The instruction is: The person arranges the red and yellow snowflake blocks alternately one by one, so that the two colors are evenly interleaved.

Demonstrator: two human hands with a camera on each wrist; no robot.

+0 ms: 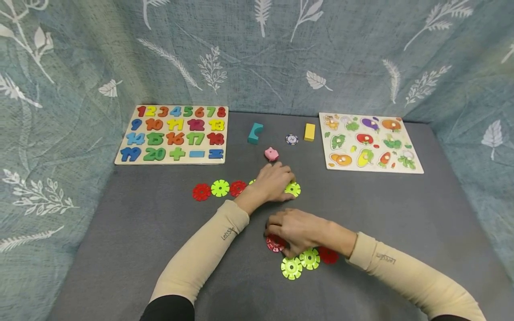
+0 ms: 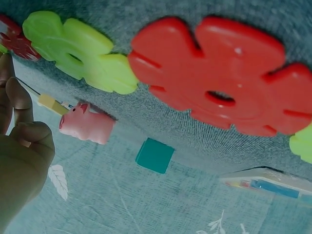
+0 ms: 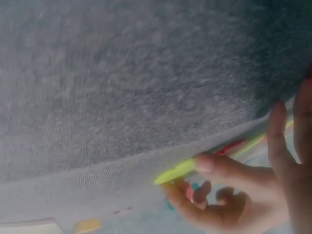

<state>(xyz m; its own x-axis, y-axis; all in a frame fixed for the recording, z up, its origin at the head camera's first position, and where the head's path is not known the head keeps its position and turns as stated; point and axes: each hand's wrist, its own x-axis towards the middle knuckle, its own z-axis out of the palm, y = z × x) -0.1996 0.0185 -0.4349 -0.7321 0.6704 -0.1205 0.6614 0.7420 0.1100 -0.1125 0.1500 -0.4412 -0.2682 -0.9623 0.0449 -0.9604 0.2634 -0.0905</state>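
Observation:
A row of flower-shaped plastic discs runs across the table, with a red disc [image 1: 201,192], a yellow-green disc [image 1: 220,188] and another red disc [image 1: 238,187] at its left part. My left hand [image 1: 273,182] covers part of the row and pinches the yellow-green disc [image 3: 176,171] at its right end between thumb and finger. Nearer to me, my right hand [image 1: 299,229] grips a red disc [image 1: 275,243]. Beside and under that hand lie two yellow-green discs [image 1: 291,268] and a red disc [image 1: 328,255]. A pink pig [image 2: 88,124] stands just beyond my left fingers.
At the back left lies a number puzzle board [image 1: 170,159]; a vegetable puzzle board [image 1: 373,166] lies at the back right. Between them are a teal block [image 1: 254,134], a poker chip [image 1: 292,139] and a yellow block [image 1: 309,132]. A patterned cloth [image 1: 257,58] hangs behind.

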